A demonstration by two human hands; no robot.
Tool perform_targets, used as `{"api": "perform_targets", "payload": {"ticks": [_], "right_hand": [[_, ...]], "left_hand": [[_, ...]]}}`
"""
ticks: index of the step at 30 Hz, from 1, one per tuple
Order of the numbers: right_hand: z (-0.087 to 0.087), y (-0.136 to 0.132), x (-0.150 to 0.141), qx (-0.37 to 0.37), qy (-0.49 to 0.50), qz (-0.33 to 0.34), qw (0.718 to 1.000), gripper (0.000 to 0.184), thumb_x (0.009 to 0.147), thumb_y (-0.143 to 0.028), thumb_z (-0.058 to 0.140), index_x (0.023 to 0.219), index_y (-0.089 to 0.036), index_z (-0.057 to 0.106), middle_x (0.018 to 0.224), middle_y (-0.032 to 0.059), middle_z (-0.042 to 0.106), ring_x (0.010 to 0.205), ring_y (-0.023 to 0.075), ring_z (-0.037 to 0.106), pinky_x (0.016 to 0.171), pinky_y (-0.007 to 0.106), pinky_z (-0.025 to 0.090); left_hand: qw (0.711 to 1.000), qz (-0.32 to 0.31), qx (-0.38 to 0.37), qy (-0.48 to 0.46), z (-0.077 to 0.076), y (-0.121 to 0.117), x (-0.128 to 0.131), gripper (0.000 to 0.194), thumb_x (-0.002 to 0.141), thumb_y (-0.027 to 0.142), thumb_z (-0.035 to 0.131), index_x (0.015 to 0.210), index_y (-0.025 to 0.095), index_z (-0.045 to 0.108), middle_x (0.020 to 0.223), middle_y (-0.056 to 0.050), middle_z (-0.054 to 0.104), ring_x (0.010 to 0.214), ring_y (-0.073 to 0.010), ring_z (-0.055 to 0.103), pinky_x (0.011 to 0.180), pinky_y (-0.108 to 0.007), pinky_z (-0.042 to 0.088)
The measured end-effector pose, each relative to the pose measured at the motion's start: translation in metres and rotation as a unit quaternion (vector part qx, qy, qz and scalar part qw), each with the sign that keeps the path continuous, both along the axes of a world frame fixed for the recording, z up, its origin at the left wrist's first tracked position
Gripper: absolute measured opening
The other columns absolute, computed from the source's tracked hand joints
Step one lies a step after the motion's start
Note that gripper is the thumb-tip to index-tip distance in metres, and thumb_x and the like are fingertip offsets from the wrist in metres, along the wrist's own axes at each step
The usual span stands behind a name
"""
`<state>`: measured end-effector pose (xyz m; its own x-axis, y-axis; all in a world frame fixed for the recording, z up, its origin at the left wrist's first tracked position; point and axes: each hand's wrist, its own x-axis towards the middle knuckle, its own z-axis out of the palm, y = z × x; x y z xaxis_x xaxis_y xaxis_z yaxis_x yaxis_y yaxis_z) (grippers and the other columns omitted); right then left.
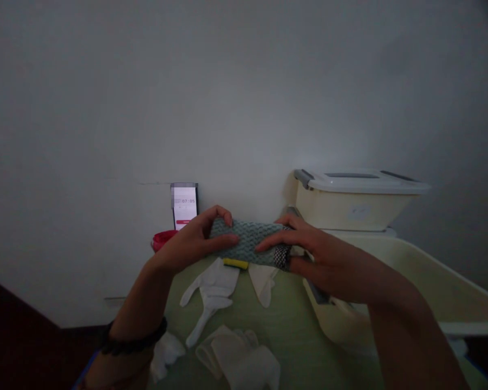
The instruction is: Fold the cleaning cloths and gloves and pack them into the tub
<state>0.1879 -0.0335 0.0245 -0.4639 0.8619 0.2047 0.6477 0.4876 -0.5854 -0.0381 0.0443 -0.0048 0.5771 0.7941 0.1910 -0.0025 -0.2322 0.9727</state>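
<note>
Knitted piece, grey-green, held up above the near-middle of a green tabletop, with its long axis running left to right and squarely between two palms. Gripped at the left end by the left hand, thumb pressed on the near face and a finger over the upper edge. Gripped at the right end by the right hand, fingers spread across the face and around a black-and-white checked band. Pinched in both grips to about fabric thickness; touched equally by each, with neither hand nearer. Set closer, on the right-hand side, to an open cream tub. Just below the near edge, a yellow strip; cannot tell whether attached or lying apart. Farther down on the tabletop, several white gloves. Beyond the left hand, a phone upright by the wall.
</note>
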Motion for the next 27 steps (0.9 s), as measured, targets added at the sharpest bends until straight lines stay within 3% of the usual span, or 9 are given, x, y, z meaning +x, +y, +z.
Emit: {"api": "perform_targets", "payload": {"ticks": [3,6,10,14,18,23,27], "right_hand": [[0.002,-0.005,0.002,-0.047,-0.045,0.028,0.997,0.036,0.078,-0.029,0.056,0.114,-0.031,0.054,0.121,0.0029,0.038,0.091,0.0136,0.054,0.082,0.028,0.042],[0.000,-0.004,-0.001,-0.049,-0.012,0.014,0.999,0.037,0.084,-0.041,0.047,0.119,-0.029,0.048,0.118,0.0041,0.046,0.092,0.0147,0.054,0.081,0.028,0.043],[-0.005,0.004,-0.007,-0.029,0.041,-0.063,0.997,0.045,0.083,-0.034,0.049,0.125,-0.026,0.038,0.097,0.0037,0.060,0.078,0.0148,0.058,0.066,0.026,0.044],[-0.004,0.007,-0.008,-0.002,-0.011,-0.081,0.997,0.021,0.076,-0.032,0.057,0.094,-0.021,0.058,0.079,0.0007,0.062,0.066,0.0135,0.056,0.058,0.024,0.039],[0.000,0.004,-0.013,0.053,0.032,-0.096,0.993,0.011,0.072,-0.023,0.059,0.080,-0.019,0.053,0.067,-0.0040,0.054,0.056,0.0090,0.047,0.049,0.021,0.034],[-0.002,0.004,-0.024,0.089,0.125,-0.078,0.985,0.014,0.070,-0.016,0.058,0.078,-0.020,0.047,0.065,-0.0063,0.048,0.055,0.0071,0.043,0.049,0.019,0.033],[-0.005,0.006,-0.021,0.072,0.125,-0.090,0.985,0.022,0.071,-0.032,0.063,0.086,-0.020,0.050,0.069,-0.0041,0.051,0.059,0.0095,0.046,0.051,0.021,0.037]], "left_hand": [[0.998,0.020,0.050,0.035,-0.003,0.001,0.004,0.033,0.070,0.022,0.067,0.093,0.022,0.044,0.078,0.004,0.052,0.063,-0.0089,0.052,0.052,-0.018,0.041],[0.996,0.020,0.069,0.048,-0.003,0.001,0.005,0.036,0.070,0.022,0.067,0.098,0.021,0.045,0.081,0.003,0.052,0.064,-0.0088,0.051,0.053,-0.019,0.041],[0.994,0.012,0.086,0.064,0.001,-0.002,0.004,0.027,0.068,0.020,0.068,0.083,0.017,0.046,0.083,0.001,0.053,0.070,-0.0096,0.052,0.057,-0.019,0.042],[0.994,-0.016,0.089,0.066,0.004,-0.006,0.002,0.024,0.071,0.020,0.067,0.078,0.017,0.044,0.091,-0.002,0.056,0.077,-0.0109,0.053,0.062,-0.020,0.044],[0.992,-0.033,0.076,0.099,0.010,-0.014,0.001,0.022,0.075,0.022,0.062,0.079,0.019,0.041,0.090,0.000,0.059,0.066,-0.0071,0.052,0.055,-0.017,0.042],[0.971,-0.028,0.104,0.211,0.017,-0.021,0.003,0.034,0.070,0.027,0.067,0.098,0.020,0.049,0.075,0.003,0.062,0.062,-0.0096,0.054,0.053,-0.019,0.042],[0.965,-0.007,0.120,0.235,0.019,-0.019,0.003,0.021,0.071,0.030,0.064,0.088,0.017,0.060,0.067,0.003,0.060,0.057,-0.0092,0.053,0.052,-0.018,0.041]]}}
